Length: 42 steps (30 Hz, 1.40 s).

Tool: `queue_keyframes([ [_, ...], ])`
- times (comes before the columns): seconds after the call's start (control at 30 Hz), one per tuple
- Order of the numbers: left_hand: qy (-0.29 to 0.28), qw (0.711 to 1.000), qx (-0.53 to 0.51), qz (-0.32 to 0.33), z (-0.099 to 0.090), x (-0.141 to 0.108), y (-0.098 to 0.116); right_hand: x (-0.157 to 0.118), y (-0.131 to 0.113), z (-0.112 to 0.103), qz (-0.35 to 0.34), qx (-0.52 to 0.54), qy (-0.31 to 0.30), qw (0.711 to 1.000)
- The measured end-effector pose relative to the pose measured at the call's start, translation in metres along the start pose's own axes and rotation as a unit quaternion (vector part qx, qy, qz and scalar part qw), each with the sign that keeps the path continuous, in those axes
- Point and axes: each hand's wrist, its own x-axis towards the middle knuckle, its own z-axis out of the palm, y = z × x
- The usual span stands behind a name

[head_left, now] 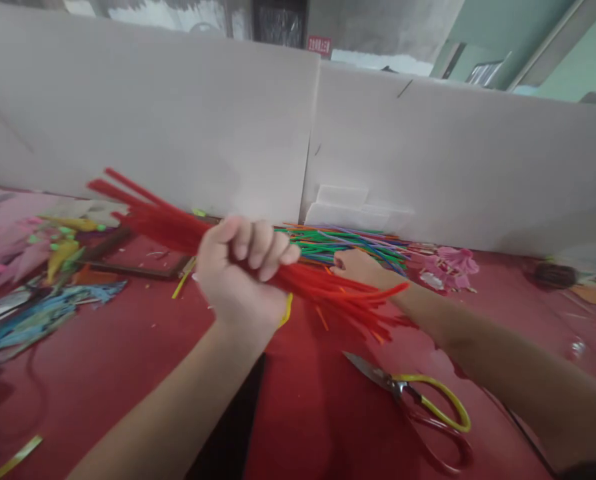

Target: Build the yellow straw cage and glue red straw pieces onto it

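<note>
Both forearms (165,403) are closest, over a flat red worktop (298,400). The left hand (243,273) has its grip wrapped around the middle of long, thin red sticks (323,283). They look soft and bendy; if it got loose, some might slide out and scatter. On the worktop lie scissors (398,385) with pointy metal blades and loop handles; a low forearm might bump them. Farther off, the right hand (361,265) is at a heap of green and purple sticks (321,241), which could tangle. I can't tell if its grip pinches any. White boards (403,153) stand behind.
</note>
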Motion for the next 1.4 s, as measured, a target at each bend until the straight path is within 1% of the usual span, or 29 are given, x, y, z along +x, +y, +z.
queue_keyframes([
  [0.07, 0.012, 1.0, 0.023, 0.009, -0.016, -0.012, 0.025, -0.004, -0.004, 0.009, 0.026, -0.014, -0.019, 0.999],
  [0.1, 0.017, 0.999, 0.033, 0.012, -0.024, -0.018, 0.034, -0.005, -0.006, 0.014, 0.038, -0.019, -0.027, 0.999],
  [0.13, 0.025, 0.999, 0.032, 0.01, -0.033, -0.024, 0.04, -0.007, -0.007, 0.018, 0.046, -0.022, -0.032, 0.998],
  [0.17, 0.037, 0.999, 0.028, -0.005, -0.042, -0.031, 0.044, -0.008, -0.007, 0.022, 0.051, -0.024, -0.034, 0.998],
  [0.2, 0.029, 0.999, 0.021, -0.031, -0.051, -0.036, 0.045, -0.009, -0.007, 0.025, 0.054, -0.024, -0.032, 0.998],
  [0.27, 0.028, 0.996, 0.001, -0.079, -0.066, -0.047, 0.04, -0.008, -0.006, 0.028, 0.055, -0.025, -0.03, 0.998],
  [0.33, 0.029, 0.993, -0.007, -0.116, -0.079, -0.056, 0.03, -0.006, -0.006, 0.027, 0.051, -0.027, -0.032, 0.998],
  [0.4, 0.039, 0.989, 0.027, -0.138, -0.091, -0.064, 0.018, -0.005, -0.008, 0.024, 0.042, -0.03, -0.033, 0.998],
  [0.43, 0.047, 0.99, 0.057, -0.118, -0.097, -0.067, 0.012, -0.006, -0.01, 0.022, 0.035, -0.032, -0.029, 0.998],
  [0.47, 0.042, 0.991, 0.093, -0.086, -0.104, -0.07, 0.007, -0.007, -0.012, 0.018, 0.028, -0.033, -0.021, 0.999],
  [0.53, 0.033, 0.987, 0.15, -0.037, -0.116, -0.075, -0.002, -0.009, -0.016, 0.006, 0.019, -0.036, 0.011, 0.999],
  [0.57, 0.034, 0.986, 0.162, -0.028, -0.122, -0.076, -0.005, -0.011, -0.017, -0.002, 0.019, -0.037, 0.033, 0.999],
  [0.67, 0.061, 0.986, 0.147, -0.044, -0.135, -0.079, -0.01, -0.009, -0.014, -0.031, 0.034, -0.043, 0.113, 0.992],
  [0.73, 0.079, 0.986, 0.133, -0.055, -0.139, -0.079, -0.012, -0.003, -0.006, -0.046, 0.048, -0.042, 0.176, 0.982],
  [0.8, 0.101, 0.985, 0.124, -0.066, -0.14, -0.078, -0.013, 0.006, 0.003, -0.052, 0.058, -0.044, 0.232, 0.97],
  [0.87, 0.131, 0.982, 0.11, -0.075, -0.139, -0.077, -0.012, 0.013, 0.006, -0.045, 0.063, -0.05, 0.26, 0.962],
  [0.9, 0.147, 0.981, 0.102, -0.079, -0.138, -0.076, -0.012, 0.016, 0.005, -0.038, 0.059, -0.053, 0.257, 0.963],
  [0.97, 0.175, 0.977, 0.085, -0.087, -0.137, -0.075, -0.011, 0.016, -0.005, -0.018, 0.029, -0.054, 0.229, 0.971],
  [1.07, 0.199, 0.972, 0.073, -0.099, -0.137, -0.073, -0.01, 0.007, -0.028, 0.016, -0.032, -0.039, 0.152, 0.987],
  [1.17, 0.219, 0.967, 0.071, -0.108, -0.137, -0.072, -0.01, -0.003, -0.043, 0.04, -0.049, -0.029, 0.089, 0.994],
  [1.27, 0.238, 0.961, 0.083, -0.116, -0.137, -0.071, -0.01, -0.006, -0.044, 0.047, -0.046, -0.012, 0.058, 0.997],
  [1.4, 0.248, 0.957, 0.097, -0.117, -0.135, -0.07, -0.009, -0.007, -0.04, 0.041, -0.034, 0.005, 0.035, 0.999],
])
